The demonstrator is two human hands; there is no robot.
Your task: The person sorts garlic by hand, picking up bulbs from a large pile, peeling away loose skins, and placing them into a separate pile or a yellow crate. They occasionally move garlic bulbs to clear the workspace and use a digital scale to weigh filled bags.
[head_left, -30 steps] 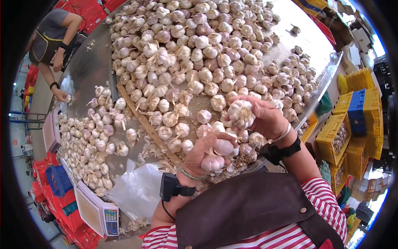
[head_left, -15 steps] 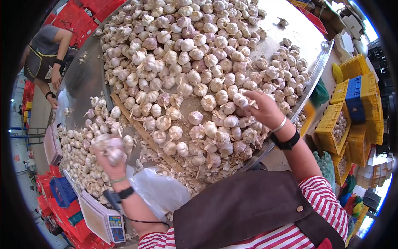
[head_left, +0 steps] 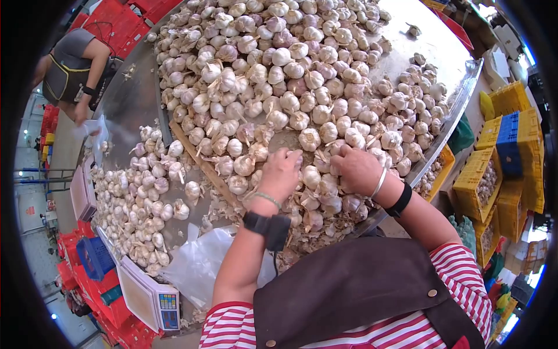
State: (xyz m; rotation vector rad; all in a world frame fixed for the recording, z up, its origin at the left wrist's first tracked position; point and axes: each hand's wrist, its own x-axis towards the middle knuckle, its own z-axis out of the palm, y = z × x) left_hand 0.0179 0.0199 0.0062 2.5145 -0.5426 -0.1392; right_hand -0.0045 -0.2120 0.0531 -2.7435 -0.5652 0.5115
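A large heap of garlic bulbs (head_left: 279, 57) covers the metal table (head_left: 125, 102). My left hand (head_left: 281, 177) reaches into the near part of the heap, its fingers curled round a bulb that they mostly hide. To its right, my right hand (head_left: 359, 170) is also closed, fingertips pointing down on a bulb among the others; little of that bulb shows. Between the two hands lie more bulbs (head_left: 312, 176). A wooden strip (head_left: 200, 160) edges the heap on the left, and beyond it is a second, smaller pile of garlic (head_left: 136, 203).
A clear plastic bag (head_left: 200, 262) lies by my left forearm, near a scale (head_left: 142, 296) with a keypad. A second scale (head_left: 82, 189) stands farther left, near another person (head_left: 72, 67). Yellow crates (head_left: 476, 180) are stacked at the right, red ones (head_left: 107, 23) at the far left.
My left hand has moved right from the smaller pile, where it held garlic, into the main heap. My right hand has lowered slightly towards it. The other person's hand has shifted beside white plastic.
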